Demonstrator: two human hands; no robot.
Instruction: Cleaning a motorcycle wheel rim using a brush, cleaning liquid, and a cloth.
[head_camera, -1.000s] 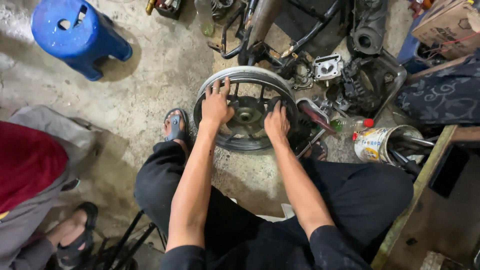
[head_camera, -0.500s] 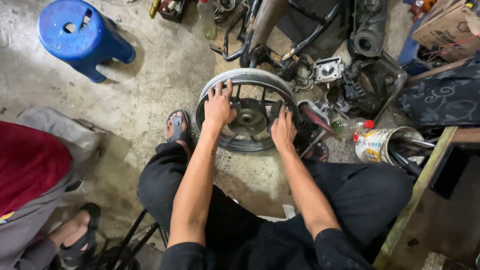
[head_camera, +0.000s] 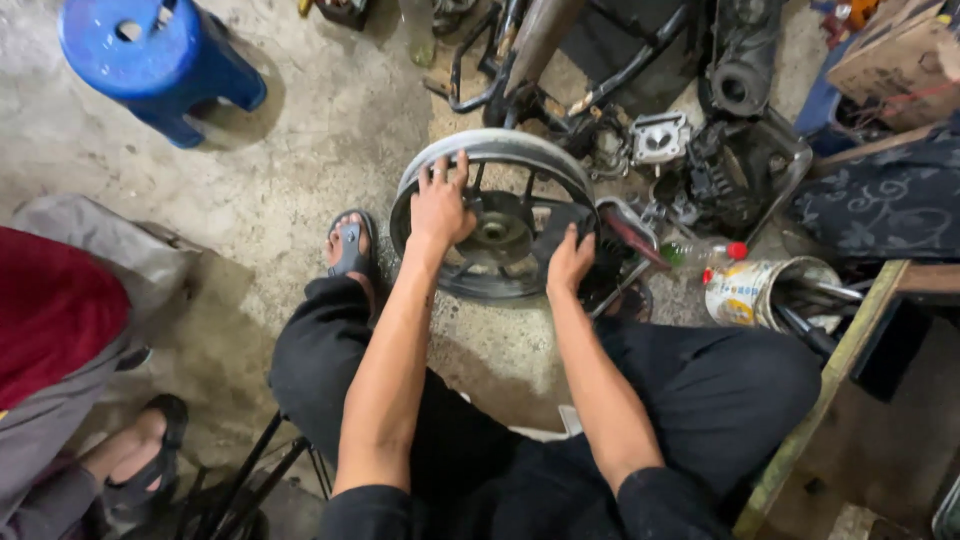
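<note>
Since a moment ago, my right hand (head_camera: 568, 262) is sliding lower along the motorcycle wheel (head_camera: 497, 215), now curling its fingers over the rim's lower right edge. My left hand (head_camera: 440, 205) is lying flat, fingers spread, across the spokes at the upper left, pressing rather than clasping. That wheel is lying on the concrete floor (head_camera: 290, 160) between my sandalled foot (head_camera: 352, 250) and a paint can (head_camera: 745, 290).

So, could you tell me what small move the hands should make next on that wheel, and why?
Probably turn the wheel a little. The left hand lies over the spokes near the rim, fingers spread, and the right hand presses its lower right edge, so both are placed to rotate it on the floor.
</note>
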